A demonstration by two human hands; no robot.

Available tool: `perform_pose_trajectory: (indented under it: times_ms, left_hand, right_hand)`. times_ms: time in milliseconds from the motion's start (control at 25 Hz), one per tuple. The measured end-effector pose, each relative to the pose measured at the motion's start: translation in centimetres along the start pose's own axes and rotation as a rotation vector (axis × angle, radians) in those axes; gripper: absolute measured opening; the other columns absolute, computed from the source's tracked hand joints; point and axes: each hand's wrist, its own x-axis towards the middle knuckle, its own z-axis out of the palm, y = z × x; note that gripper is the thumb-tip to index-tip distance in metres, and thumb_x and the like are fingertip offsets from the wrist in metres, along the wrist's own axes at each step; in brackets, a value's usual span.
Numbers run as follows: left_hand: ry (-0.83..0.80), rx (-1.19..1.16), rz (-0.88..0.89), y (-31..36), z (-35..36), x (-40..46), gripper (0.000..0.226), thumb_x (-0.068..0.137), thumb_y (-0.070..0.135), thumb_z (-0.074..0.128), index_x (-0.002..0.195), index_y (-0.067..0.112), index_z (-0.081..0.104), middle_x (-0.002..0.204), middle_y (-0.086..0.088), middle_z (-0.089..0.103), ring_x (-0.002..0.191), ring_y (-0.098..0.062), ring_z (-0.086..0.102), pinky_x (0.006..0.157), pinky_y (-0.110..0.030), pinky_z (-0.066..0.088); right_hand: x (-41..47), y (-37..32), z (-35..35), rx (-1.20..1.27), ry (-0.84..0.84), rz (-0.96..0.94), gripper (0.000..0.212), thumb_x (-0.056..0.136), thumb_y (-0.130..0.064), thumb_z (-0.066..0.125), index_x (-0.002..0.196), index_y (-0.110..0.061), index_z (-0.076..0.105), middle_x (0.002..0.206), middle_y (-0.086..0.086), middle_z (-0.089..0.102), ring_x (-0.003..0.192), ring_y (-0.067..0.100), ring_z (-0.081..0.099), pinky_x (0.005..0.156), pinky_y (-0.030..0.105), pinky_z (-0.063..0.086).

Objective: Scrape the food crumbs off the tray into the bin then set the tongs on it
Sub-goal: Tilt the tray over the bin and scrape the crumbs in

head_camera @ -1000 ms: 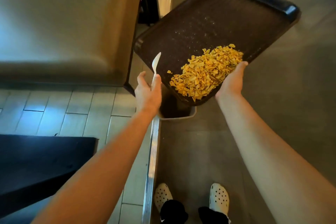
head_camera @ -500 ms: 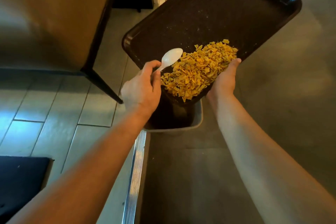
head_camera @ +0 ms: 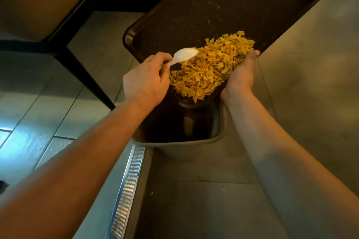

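Tray: a dark brown plastic tray (head_camera: 223, 6) is tilted, its near corner lowest and hanging over the bin; its far end is cut off by the top of the picture.
Crumbs: a heap of yellow-orange food crumbs (head_camera: 211, 68) lies piled in the low corner, right at the rim; pale specks dot the bare tray above it.
Left hand: the left hand (head_camera: 145, 81) has its fingers curled round the handle of a white plastic spoon (head_camera: 184, 54), whose bowl touches the heap's upper left edge.
Right hand: the right hand (head_camera: 240, 75) grips the tray's right edge beside the heap, thumb along the rim; the fingers are hidden under the tray.
Bin: a grey bin (head_camera: 194, 141) stands open directly below the corner, its inside dark; its far rim is hidden by the tray and hands.
Writing: no readable label on anything.
Surroundings: a dark table leg (head_camera: 83, 70) slants down at left, well apart from the bin; a ribbed metal floor strip (head_camera: 126, 190) runs past the bin's near left corner.
Tongs: not in view.
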Motion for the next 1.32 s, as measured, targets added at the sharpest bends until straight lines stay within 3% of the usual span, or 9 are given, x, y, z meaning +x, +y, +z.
perform_pose_trajectory:
  times_ms: [160,360,480,600,800,1040,1200,1320]
  left_hand:
    - [-0.052,-0.093,-0.017,-0.9,0.8,-0.1,0.027,0.097,0.038,0.038,0.122,0.048,0.044,0.111,0.015,0.061,0.096,-0.009,0.059,0.067,-0.026,0.04]
    - [0.008,-0.174,0.022,-1.5,1.5,-0.7,0.02,0.094,0.038,0.046,0.109,0.05,0.052,0.095,0.02,0.061,0.067,0.001,0.05,0.063,-0.025,0.04]
    - [0.076,-0.223,0.062,-1.9,1.1,-1.0,0.014,0.089,0.04,0.055,0.097,0.052,0.055,0.084,0.024,0.057,0.079,0.001,0.054,0.066,-0.025,0.045]
    - [0.133,-0.225,0.047,-2.5,0.6,-0.9,0.008,0.084,0.041,0.062,0.089,0.047,0.061,0.087,0.021,0.059,0.086,0.0,0.054,0.068,-0.022,0.044]
    - [-0.007,-0.184,-0.007,-2.7,0.2,-1.1,0.009,0.083,0.043,0.062,0.09,0.04,0.066,0.088,0.02,0.056,0.086,-0.002,0.051,0.065,-0.026,0.045]
    - [-0.089,-0.192,-0.025,-2.9,-0.5,-1.5,0.004,0.082,0.045,0.062,0.085,0.043,0.064,0.074,0.021,0.053,0.066,-0.001,0.048,0.052,-0.023,0.033]
    - [-0.088,-0.241,-0.018,-2.4,-0.1,-1.3,0.003,0.083,0.047,0.06,0.085,0.046,0.061,0.085,0.02,0.057,0.082,-0.003,0.054,0.065,-0.026,0.047]
    - [-0.16,-0.171,-0.007,-2.7,-0.5,-1.4,0.004,0.083,0.046,0.061,0.085,0.044,0.062,0.085,0.02,0.055,0.083,-0.002,0.052,0.063,-0.021,0.042]
  right_hand:
    - [0.9,0.0,0.5,0.016,-0.03,-0.037,0.058,0.089,-0.065,0.04,0.117,-0.02,0.061,0.113,0.007,0.068,0.101,0.027,0.066,0.093,0.048,0.052]
    - [1.2,0.7,0.8,-0.045,-0.05,-0.105,0.059,0.082,-0.07,0.043,0.114,-0.025,0.063,0.113,0.003,0.069,0.102,0.026,0.066,0.094,0.048,0.051]
    - [1.0,0.6,0.8,-0.052,-0.062,-0.101,0.05,0.087,-0.067,0.042,0.109,-0.027,0.062,0.113,0.004,0.068,0.102,0.026,0.065,0.094,0.048,0.051]
    - [0.7,0.5,0.6,-0.028,-0.082,-0.095,0.045,0.091,-0.063,0.039,0.107,-0.027,0.06,0.115,0.005,0.067,0.104,0.026,0.064,0.095,0.047,0.051]
    - [0.2,0.4,0.8,0.01,-0.086,-0.121,0.054,0.09,-0.063,0.04,0.119,-0.021,0.06,0.118,0.005,0.066,0.106,0.026,0.063,0.095,0.048,0.05]
    - [-0.7,0.3,1.1,0.039,-0.067,-0.153,0.04,0.094,-0.058,0.041,0.099,-0.024,0.061,0.115,0.006,0.067,0.103,0.027,0.065,0.094,0.047,0.051]
    - [-1.4,0.2,1.2,0.059,-0.071,-0.158,0.037,0.096,-0.054,0.039,0.099,-0.024,0.06,0.106,0.003,0.068,0.102,0.024,0.065,0.093,0.045,0.052]
    - [-1.7,0.2,1.2,0.071,-0.073,-0.166,0.038,0.096,-0.053,0.039,0.099,-0.022,0.062,0.099,0.001,0.068,0.098,0.023,0.066,0.09,0.044,0.054]
